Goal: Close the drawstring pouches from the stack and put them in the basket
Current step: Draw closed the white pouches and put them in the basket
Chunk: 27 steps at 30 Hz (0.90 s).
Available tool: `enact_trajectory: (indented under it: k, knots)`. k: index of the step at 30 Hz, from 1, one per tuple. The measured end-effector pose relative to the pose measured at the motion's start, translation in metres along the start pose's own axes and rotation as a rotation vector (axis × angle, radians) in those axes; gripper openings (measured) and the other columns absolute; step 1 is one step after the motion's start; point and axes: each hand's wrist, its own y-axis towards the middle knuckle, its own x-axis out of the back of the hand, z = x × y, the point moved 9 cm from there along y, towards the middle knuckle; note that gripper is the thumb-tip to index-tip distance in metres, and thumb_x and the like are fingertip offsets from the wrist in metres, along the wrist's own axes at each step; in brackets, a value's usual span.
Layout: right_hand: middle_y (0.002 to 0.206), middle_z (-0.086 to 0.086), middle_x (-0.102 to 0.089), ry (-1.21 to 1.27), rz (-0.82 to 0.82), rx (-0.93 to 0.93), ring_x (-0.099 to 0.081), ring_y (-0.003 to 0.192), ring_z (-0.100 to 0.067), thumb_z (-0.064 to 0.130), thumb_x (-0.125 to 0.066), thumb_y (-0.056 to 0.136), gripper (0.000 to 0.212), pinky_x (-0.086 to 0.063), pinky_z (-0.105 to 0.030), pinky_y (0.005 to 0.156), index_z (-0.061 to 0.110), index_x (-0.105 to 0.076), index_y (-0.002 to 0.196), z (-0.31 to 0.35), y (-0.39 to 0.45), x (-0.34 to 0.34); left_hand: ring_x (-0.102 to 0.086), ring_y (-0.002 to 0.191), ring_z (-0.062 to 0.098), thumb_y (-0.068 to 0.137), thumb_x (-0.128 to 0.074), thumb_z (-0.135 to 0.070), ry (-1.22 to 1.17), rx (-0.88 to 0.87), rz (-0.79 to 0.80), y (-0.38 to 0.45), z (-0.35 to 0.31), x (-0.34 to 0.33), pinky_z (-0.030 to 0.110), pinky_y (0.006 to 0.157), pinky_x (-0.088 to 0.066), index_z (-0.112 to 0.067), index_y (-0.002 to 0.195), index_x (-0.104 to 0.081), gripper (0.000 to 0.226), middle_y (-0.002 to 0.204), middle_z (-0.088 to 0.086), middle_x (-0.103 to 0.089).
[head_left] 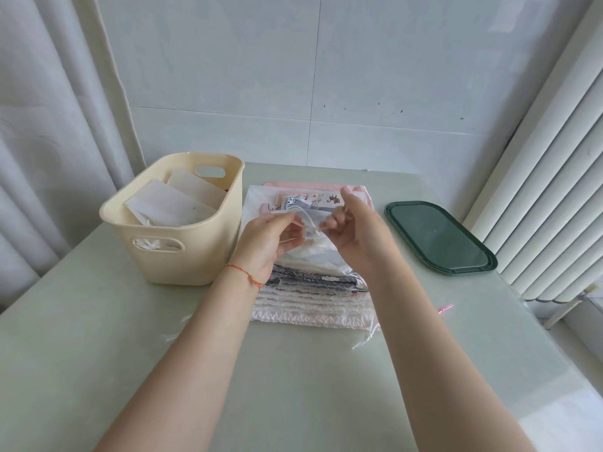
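While both arms reach out over the pale green table (98, 337), the person holds a small translucent white pouch (311, 234) up between the two hands, just above the stack of pouches (310, 288). The left hand (264, 239) pinches the pouch's top edge from the left, thumb and forefinger closed on the fabric, with the other fingers curled underneath it. The right hand (352, 233) pinches the same top edge from the right side, its fingertips (326, 225) pressed on the gathered mouth. A thin white drawstring (308, 218) loops down between the two sets of fingertips, and the body of the pouch hangs below them, in front of both palms. A woven red bracelet (248, 275) sits on the left wrist.

Left of the stack, just beside it, stands the cream basket (169, 256), with several white pouches already lying inside. The stack itself shows a printed cartoon pouch at the far end and a ruffled pink one nearest the person. A dark green tray (437, 236) lies well to the right.
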Motion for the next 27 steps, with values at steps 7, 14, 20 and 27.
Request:
enact_trajectory:
  k: [7,14,20,27]
  knots:
    - [0.053,-0.001,-0.036,-0.854,-0.138,0.140,-0.027,0.044,-0.013,0.015,-0.059,0.093,0.038,-0.026,-0.020,0.042,0.017,-0.035,0.063,0.004,0.003,0.022,-0.061,0.057,0.010,0.102,-0.046,-0.017,-0.400,0.165,0.039,-0.005,0.008,-0.002,0.014,0.043,-0.043,-0.012,0.079,-0.058,0.027,0.060,-0.001,-0.058]
    - [0.058,0.005,-0.036,-1.367,-0.075,0.286,-0.029,0.053,-0.011,0.025,-0.062,0.093,0.036,-0.025,-0.027,0.054,0.015,-0.037,0.068,0.016,-0.001,0.004,-0.025,0.039,0.004,0.104,-0.040,-0.018,-0.065,-0.015,0.004,-0.002,-0.001,0.002,0.017,0.035,-0.015,-0.012,0.081,-0.051,0.026,0.049,-0.010,-0.028]
    - [0.087,0.006,-0.066,-1.649,0.110,0.058,-0.062,0.080,-0.013,0.041,-0.081,0.075,0.029,-0.050,-0.028,0.072,0.023,-0.065,0.092,-0.002,0.000,0.010,-0.025,0.043,0.009,0.102,-0.039,-0.030,-0.020,-0.067,0.005,-0.002,-0.015,0.005,0.023,0.043,-0.013,-0.017,0.078,-0.057,0.033,0.050,-0.006,-0.031]
    - [0.076,0.004,-0.063,-1.774,-0.157,0.324,-0.050,0.065,-0.012,0.044,-0.059,0.093,0.027,-0.046,-0.046,0.097,0.021,-0.062,0.079,0.019,0.004,0.014,-0.044,0.038,0.017,0.101,-0.035,-0.052,0.441,-0.124,0.006,-0.009,-0.031,0.007,0.023,0.044,-0.033,-0.010,0.049,-0.065,0.074,0.044,0.008,-0.052]
